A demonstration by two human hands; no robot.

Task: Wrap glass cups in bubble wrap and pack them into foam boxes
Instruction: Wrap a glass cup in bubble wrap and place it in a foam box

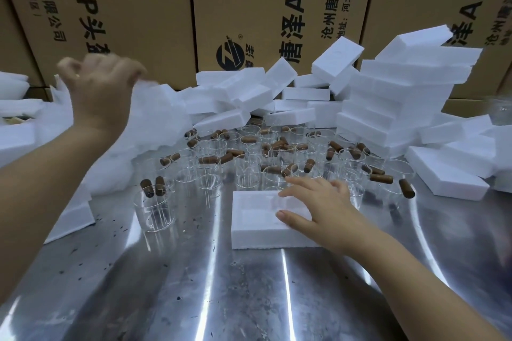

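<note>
Table (194,299): steel, in front of box.
Box (249,221): foam, lying flat.
Right hand (318,210): fingers spread on box; keep it steady.
Left hand (102,83): raised far left of box, fingers curled on wrap (155,119); draw one sheet.
Cups (154,210): behind and left of box.

Left hand (99,83) blurs, its grip on the bubble wrap (155,119) unclear

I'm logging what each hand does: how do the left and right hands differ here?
The left hand is raised, the right hand low. The left hand grips white wrap with curled fingers; the right hand rests straight fingers on a foam box. The left hand looks blurred, the right hand sharp. Both are bare.
</note>
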